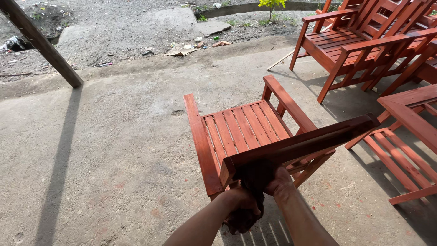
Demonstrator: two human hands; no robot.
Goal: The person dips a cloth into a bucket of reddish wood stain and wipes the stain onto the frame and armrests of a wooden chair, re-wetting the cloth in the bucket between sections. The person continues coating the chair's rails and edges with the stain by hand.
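Right now both hands meet at the top rail of a red-stained wooden chair, just under its near end. The right hand curls its fingers closed on the rail's underside; the left hand bunches a dark rag against the wood, though how tightly its fingers close I cannot tell. Beyond the fingertips the slatted seat stretches away over the concrete floor. Solid timber like this likely handles stiff and fairly heavy; the rail and armrests look the firmest holds.
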